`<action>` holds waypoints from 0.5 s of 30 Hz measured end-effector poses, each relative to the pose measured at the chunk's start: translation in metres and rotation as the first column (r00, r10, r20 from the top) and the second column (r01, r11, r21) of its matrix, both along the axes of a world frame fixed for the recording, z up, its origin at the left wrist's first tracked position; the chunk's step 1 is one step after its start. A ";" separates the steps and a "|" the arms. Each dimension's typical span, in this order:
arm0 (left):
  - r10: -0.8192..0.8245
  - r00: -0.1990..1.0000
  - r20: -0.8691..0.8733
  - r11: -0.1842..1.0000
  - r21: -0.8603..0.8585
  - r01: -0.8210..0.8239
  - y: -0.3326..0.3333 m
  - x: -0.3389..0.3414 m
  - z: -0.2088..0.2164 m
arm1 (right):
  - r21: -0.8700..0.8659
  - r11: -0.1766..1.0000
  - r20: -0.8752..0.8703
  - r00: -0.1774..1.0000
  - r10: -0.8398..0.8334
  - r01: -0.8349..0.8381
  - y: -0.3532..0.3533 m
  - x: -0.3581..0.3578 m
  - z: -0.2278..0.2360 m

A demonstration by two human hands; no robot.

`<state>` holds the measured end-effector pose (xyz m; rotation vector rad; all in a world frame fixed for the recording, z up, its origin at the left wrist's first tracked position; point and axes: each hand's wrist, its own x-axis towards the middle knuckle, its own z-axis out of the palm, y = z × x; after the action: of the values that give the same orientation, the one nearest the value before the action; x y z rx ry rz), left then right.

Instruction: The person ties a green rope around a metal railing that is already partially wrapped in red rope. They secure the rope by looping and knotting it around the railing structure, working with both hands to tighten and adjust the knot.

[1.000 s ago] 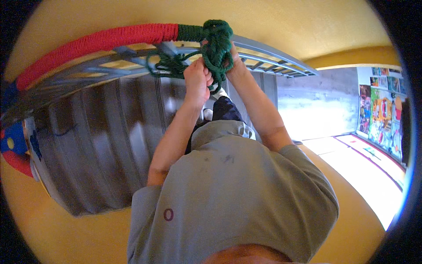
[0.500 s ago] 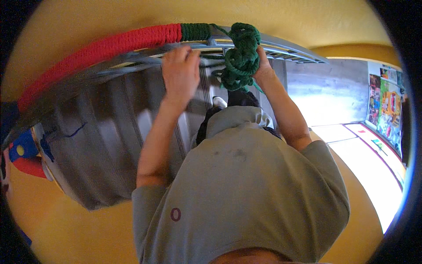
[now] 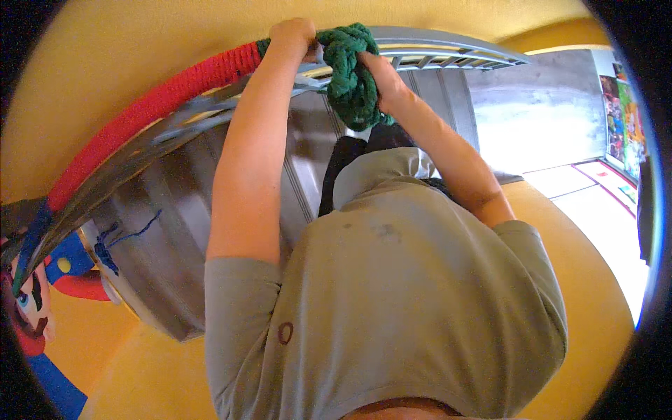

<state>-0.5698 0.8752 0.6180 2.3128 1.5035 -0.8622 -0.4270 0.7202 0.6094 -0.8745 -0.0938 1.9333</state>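
Observation:
A grey metal railing (image 3: 448, 38) curves across the top of the view, its left part wound tightly with red yarn (image 3: 161, 105). A short band of dark green yarn wrapping (image 3: 263, 47) follows the red, mostly covered by my left arm. My left hand (image 3: 294, 33) is closed at the top of the railing beside this band; its fingertips and whatever they grip are hidden. My right hand (image 3: 383, 78) is closed on a thick, looped bundle of green yarn (image 3: 350, 77), which hangs against the railing just right of my left hand.
Grey corrugated metal steps (image 3: 175, 210) lie below the railing. A yellow wall (image 3: 161, 35) runs behind it. At the far left is a painted cartoon figure (image 3: 66, 262), with blue strands (image 3: 108, 248) near it. Colourful posters (image 3: 623, 115) hang at the right beyond a bright floor.
My left hand has moved up to the top of the railing and closed. My right hand has carried the green yarn bundle up and left, nearer to it. The view has shifted slightly.

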 end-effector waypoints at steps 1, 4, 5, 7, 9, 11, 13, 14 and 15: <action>-0.038 0.998 0.049 0.989 0.147 0.031 -0.005 -0.007 -0.006 | -0.014 0.999 0.072 0.997 0.032 -0.031 0.001 0.000 0.008; -0.068 0.997 0.021 0.985 0.157 0.064 -0.009 -0.002 0.005 | -0.027 0.998 0.235 0.970 0.057 -0.052 0.002 0.001 0.012; -0.072 0.997 0.031 0.971 0.231 0.063 -0.009 -0.001 0.000 | -0.008 0.999 0.283 0.958 0.046 -0.046 0.001 0.002 0.011; -0.075 0.996 0.044 0.931 0.362 0.054 -0.016 0.000 -0.007 | 0.020 0.999 0.369 0.929 0.030 -0.040 -0.006 0.003 0.009; -0.115 0.993 0.025 0.961 0.258 0.104 -0.027 0.012 0.018 | 0.189 0.977 0.494 0.870 -0.004 -0.103 -0.004 0.019 -0.014; -0.180 0.984 0.002 0.975 0.134 0.179 -0.029 0.015 0.033 | 0.320 0.932 0.639 0.765 -0.080 -0.171 -0.003 0.029 -0.019; -0.166 0.986 0.013 0.983 -0.081 0.167 -0.011 0.006 0.025 | 0.348 0.934 0.489 0.866 -0.105 -0.084 0.010 0.039 -0.031; -0.087 0.996 0.026 0.961 -0.259 0.091 0.003 0.006 0.025 | 0.372 0.928 0.311 0.939 -0.147 0.022 0.020 0.038 -0.026; -0.010 1.000 0.022 0.902 -0.430 0.018 0.015 0.004 0.023 | 0.375 0.917 0.121 0.974 -0.191 0.133 0.031 0.034 -0.020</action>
<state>-0.5661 0.8907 0.6407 1.9987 1.1445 -1.0509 -0.3933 0.7508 0.5899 -0.7534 -0.4474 1.6200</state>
